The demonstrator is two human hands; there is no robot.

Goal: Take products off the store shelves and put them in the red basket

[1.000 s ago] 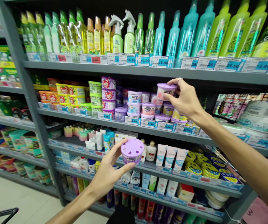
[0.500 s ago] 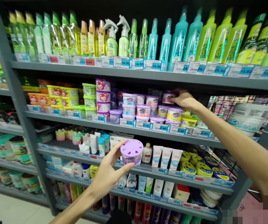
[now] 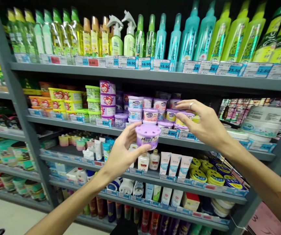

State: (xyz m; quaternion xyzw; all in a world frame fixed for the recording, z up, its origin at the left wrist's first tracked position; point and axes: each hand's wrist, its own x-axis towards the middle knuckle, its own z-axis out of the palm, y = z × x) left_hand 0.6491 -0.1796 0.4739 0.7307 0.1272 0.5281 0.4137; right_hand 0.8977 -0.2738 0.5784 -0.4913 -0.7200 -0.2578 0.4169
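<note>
My left hand holds a round purple tub with a purple lid between thumb and fingers, in front of the second shelf's edge. To its right my right hand is raised with its fingers apart and nothing in them, a ring on one finger. Behind the right fingers stand yellow-labelled tubs and a pink-labelled tub, partly hidden. Stacked blue tubs and pink tubs with purple lids are just above and behind the held tub.
Spray bottles line the top shelf. Fox-printed tubs are stacked at the left of the second shelf. White tubes and yellow tins stand on the shelf below. Large white tubs are at the right.
My left hand has raised the purple tub up and to the right. My right hand has let go of a tub at the back of the shelf and drawn back toward me.
</note>
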